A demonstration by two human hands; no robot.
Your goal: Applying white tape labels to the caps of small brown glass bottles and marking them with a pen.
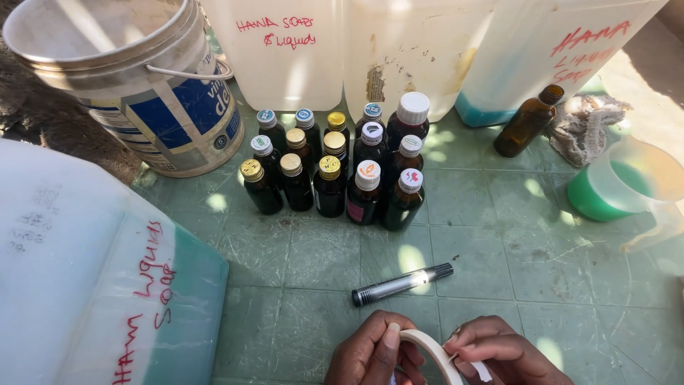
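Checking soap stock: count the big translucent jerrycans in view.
4. Along the far edge stand the left jerrycan, middle jerrycan and right jerrycan; the near jerrycan sits at the front left. More may be hidden outside the view.

A: Where are the hands?

B: Both at six o'clock, close together, almost touching. The left hand (374, 351) is curled, the thumb up and pressing flat.

A: And the right hand (499, 349)?

B: At its three o'clock side, fingers bent inward, thumb and forefinger pinching together. The wrists are out of view.
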